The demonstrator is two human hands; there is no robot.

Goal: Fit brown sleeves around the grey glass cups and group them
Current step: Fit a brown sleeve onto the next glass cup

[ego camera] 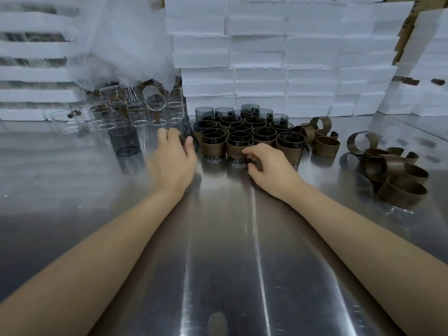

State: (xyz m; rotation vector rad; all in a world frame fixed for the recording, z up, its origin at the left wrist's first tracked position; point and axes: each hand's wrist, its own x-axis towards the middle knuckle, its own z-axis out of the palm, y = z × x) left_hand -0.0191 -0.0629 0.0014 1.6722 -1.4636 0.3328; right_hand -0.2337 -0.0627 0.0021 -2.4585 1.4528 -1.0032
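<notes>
counter (218, 238) | cluster of sleeved cups (257, 128) upright, mouths up, mid-counter | loose brown sleeves (397, 175) heaped at right | bare grey cup (124, 141) upright, alone at left | left grip (173, 156) palm-down, grasping tilted grey cup (188, 132) at cluster's left edge | right grip (269, 166) fingers curled against front sleeved cup (238, 147); cannot tell if grasping

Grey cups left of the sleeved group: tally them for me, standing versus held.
Standing grey cup, no sleeve: 1
Held grey cup, in the left hand: 1
Total: 2
</notes>
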